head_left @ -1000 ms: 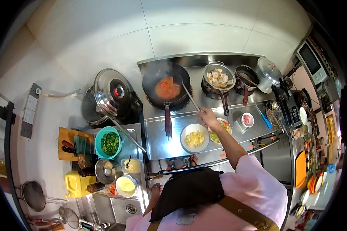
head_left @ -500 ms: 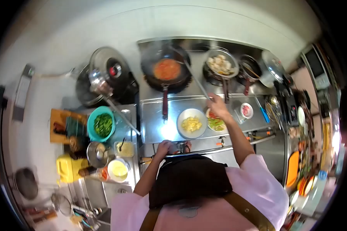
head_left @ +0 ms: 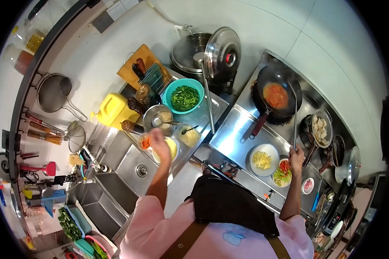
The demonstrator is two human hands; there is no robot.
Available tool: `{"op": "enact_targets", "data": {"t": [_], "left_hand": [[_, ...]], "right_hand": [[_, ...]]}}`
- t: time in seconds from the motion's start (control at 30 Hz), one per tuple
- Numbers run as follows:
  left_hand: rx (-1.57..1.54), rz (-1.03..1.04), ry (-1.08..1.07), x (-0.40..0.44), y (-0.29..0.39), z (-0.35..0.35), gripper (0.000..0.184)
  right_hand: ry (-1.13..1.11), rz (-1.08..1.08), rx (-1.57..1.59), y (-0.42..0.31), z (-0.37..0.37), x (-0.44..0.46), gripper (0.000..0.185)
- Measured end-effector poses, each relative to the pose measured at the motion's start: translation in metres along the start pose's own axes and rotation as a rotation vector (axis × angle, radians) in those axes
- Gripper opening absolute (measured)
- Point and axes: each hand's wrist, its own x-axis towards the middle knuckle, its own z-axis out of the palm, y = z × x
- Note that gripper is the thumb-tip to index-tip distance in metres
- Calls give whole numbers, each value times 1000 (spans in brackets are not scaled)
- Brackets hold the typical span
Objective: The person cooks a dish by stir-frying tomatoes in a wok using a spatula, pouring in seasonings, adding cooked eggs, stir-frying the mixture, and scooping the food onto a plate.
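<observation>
My right hand (head_left: 296, 157) is closed around the lower end of a long-handled metal cooking utensil (head_left: 294, 118). Its far end reaches into the black wok (head_left: 263, 88), where a red-orange sauce (head_left: 275, 96) lies; I cannot make out the utensil's head. My left hand (head_left: 161, 149) is stretched out over a white bowl of yellow liquid (head_left: 173, 147), its fingers smeared by motion. Just beyond them is a steel bowl (head_left: 148, 121) with a spoon. A small bowl of chopped orange-red pieces (head_left: 145, 141) sits beside the hand, and a container of pale minced food (head_left: 189, 136) to its right.
A teal bowl of chopped greens (head_left: 184, 98) and a yellow jug (head_left: 114, 110) stand on the left counter by the sink (head_left: 125, 172). Near my right hand are a plate of yellow pieces (head_left: 262, 160) and a dish of sliced vegetables (head_left: 282, 176). A lidded pot (head_left: 190, 47) stands behind.
My view has turned left. My left hand has moved from the counter's front edge to above the bowls on the left. My right hand still holds the utensil in the wok.
</observation>
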Motion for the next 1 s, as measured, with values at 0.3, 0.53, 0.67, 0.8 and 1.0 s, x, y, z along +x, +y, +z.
{"op": "enact_targets", "data": {"t": [0.3, 0.53, 0.67, 0.8, 1.0], "left_hand": [[88, 47, 86, 158, -150, -107, 98], [392, 66, 259, 167, -134, -105, 77], [265, 199, 257, 135, -69, -106, 76], [220, 368, 317, 113, 0, -83, 75], [186, 385, 13, 57, 86, 19, 80]], "right_hand": [[159, -56, -895, -30, 7, 33, 32], [111, -74, -902, -21, 35, 77, 29], [129, -56, -810, -35, 30, 70, 28], [58, -19, -770, 4, 31, 105, 28], [82, -80, -798, -20, 14, 66, 30]]}}
